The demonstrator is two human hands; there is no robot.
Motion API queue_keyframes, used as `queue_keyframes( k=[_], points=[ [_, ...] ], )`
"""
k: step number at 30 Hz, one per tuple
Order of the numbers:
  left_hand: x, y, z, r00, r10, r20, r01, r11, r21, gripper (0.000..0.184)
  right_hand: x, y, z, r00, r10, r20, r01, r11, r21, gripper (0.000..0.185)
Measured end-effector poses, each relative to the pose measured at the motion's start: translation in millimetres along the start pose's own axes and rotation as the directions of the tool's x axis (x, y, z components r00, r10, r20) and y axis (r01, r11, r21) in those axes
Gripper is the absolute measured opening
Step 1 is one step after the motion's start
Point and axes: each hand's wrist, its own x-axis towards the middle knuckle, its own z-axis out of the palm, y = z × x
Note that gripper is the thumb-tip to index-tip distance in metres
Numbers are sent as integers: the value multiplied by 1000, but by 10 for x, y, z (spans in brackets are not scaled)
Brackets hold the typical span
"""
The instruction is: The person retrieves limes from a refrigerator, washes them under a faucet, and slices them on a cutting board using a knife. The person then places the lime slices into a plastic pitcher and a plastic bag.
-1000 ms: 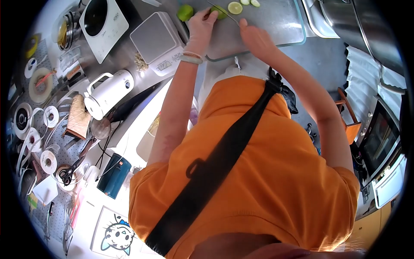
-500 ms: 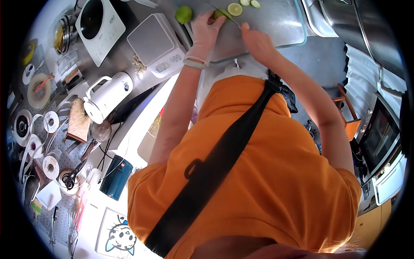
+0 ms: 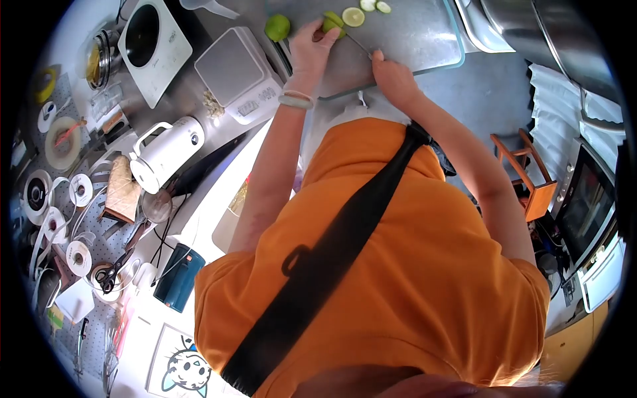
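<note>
My left hand (image 3: 310,54), in a thin see-through glove, holds a cut lime (image 3: 331,28) with its fingertips. My right hand (image 3: 397,81) is closed around the handle of a knife (image 3: 359,45), whose blade reaches to the lime's right side. The far end of the blade is hidden at the fruit. A green piece leans at the top of this lime; I cannot tell whether it is fully severed. Beyond it lies a round lime slice (image 3: 353,16), cut face up, with two smaller pieces farther back. Left of my left hand sits a whole lime (image 3: 277,28).
Under the limes is a glass-edged board (image 3: 424,46). To its left stand a kitchen scale (image 3: 232,63), an induction cooker (image 3: 156,53) and a white kettle (image 3: 168,151). Ribbon rolls and scissors (image 3: 109,273) hang at far left. A wooden stool (image 3: 531,179) stands at right.
The knife blade crossed over the top of the lime before; now it ends at the fruit's side, and a piece of the lime stands apart at the top. The view shifted slightly.
</note>
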Motion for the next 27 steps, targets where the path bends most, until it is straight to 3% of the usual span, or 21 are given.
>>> queue_keyframes(
  k=[3, 5, 8, 13, 16, 22, 24, 27],
  points=[
    [-1, -60, 42, 1000, -20, -12, 20, 999, -26, 39, 34, 4, -49, 999, 2, 35, -2, 1000, -17, 11],
    [-20, -94, 73, 999, -29, -24, 27, 997, -72, 40, -78, 53, -123, 995, 65, 81, -73, 993, 95, 14],
    [-76, -50, 62, 999, -39, -15, 38, 994, -102, 44, -210, 34, -358, 990, 114, 82, -129, 972, 198, 17],
    [-102, -73, 54, 1000, -13, -2, 12, 993, -120, 48, -292, 90, -470, 995, 97, 10, -98, 977, 189, 21],
    [-101, -12, -5, 1000, -9, 17, 9, 1000, -26, 51, -321, 161, -502, 991, 124, -44, -113, 976, 188, 20],
    [-32, 17, 14, 987, 156, 27, -158, 972, 174, 59, -402, 131, -568, 996, 88, -16, -86, 992, 97, 19],
    [-15, 84, 46, 975, 222, 22, -215, 909, 359, 64, -412, 113, -585, 996, 86, -15, -85, 993, 83, 19],
    [44, 158, 135, 950, 309, 48, -295, 834, 467, 63, -425, 91, -625, 992, 112, -53, -110, 994, 28, 20]
  ],
)
